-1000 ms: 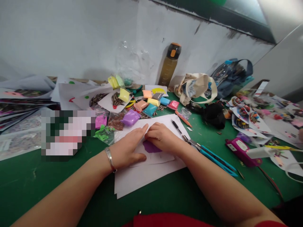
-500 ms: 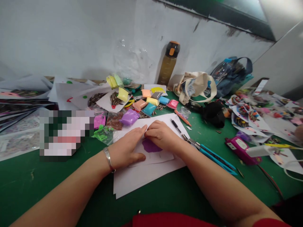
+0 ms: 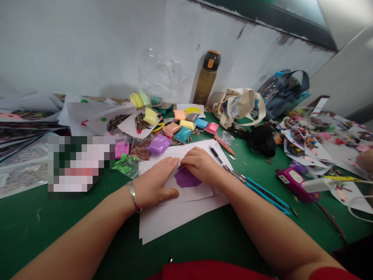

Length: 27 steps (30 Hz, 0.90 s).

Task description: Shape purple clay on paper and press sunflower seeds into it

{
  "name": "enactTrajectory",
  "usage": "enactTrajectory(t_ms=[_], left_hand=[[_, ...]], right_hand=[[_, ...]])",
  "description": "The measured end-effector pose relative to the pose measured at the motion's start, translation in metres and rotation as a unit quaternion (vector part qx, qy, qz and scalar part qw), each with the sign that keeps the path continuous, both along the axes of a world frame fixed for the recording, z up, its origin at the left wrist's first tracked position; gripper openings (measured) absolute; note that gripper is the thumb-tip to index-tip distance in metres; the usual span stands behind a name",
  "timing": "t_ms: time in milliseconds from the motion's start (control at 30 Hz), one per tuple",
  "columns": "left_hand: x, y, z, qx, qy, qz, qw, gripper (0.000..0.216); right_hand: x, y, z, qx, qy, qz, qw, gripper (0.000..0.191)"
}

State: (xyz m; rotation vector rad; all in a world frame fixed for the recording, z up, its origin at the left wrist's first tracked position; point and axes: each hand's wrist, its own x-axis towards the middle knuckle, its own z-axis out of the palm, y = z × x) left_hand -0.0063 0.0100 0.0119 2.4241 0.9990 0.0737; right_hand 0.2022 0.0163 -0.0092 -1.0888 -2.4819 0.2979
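Observation:
A flattened patch of purple clay [image 3: 187, 178] lies on a small white sheet [image 3: 201, 192] that has a few pencil-like lines below the clay. Larger white paper [image 3: 163, 219] is under it on the green table. My left hand [image 3: 157, 181] rests flat on the paper left of the clay, thumb spread from the fingers, holding nothing. My right hand [image 3: 201, 165] has its fingers bunched together at the clay's upper edge, seemingly pinching or pressing it. The fingertips partly hide that edge.
Bags of coloured clay lie beyond the paper, including a purple one [image 3: 159, 144]. A black pen [image 3: 215, 154] and a blue-handled cutter [image 3: 265, 196] lie right of the paper. A bottle [image 3: 206, 79] and cloth bag [image 3: 240, 107] stand near the wall.
My right hand has shifted slightly to the right and up, showing a little more of the purple clay. My left hand stays in place.

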Motion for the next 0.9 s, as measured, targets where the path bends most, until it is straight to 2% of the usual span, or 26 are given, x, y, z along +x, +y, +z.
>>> enactTrajectory(t_ms=[133, 400, 600, 900], left_hand=[[0.0, 0.001, 0.0, 0.003, 0.013, -0.008, 1.0, 0.074], [0.001, 0.002, 0.003, 0.001, 0.053, -0.022, 0.998, 0.07], [-0.004, 0.001, -0.005, 0.01, 0.046, -0.038, 0.998, 0.077], [0.0, -0.004, -0.008, 0.038, 0.061, -0.046, 0.996, 0.079]], right_hand=[[0.0, 0.0, -0.001, 0.001, -0.005, 0.016, 1.0, 0.024], [0.005, 0.0, 0.0, -0.003, -0.022, -0.004, 1.0, 0.023], [0.016, -0.01, 0.01, 0.005, -0.037, -0.113, 0.993, 0.019], [0.022, -0.025, 0.001, -0.023, -0.016, -0.167, 0.986, 0.017]])
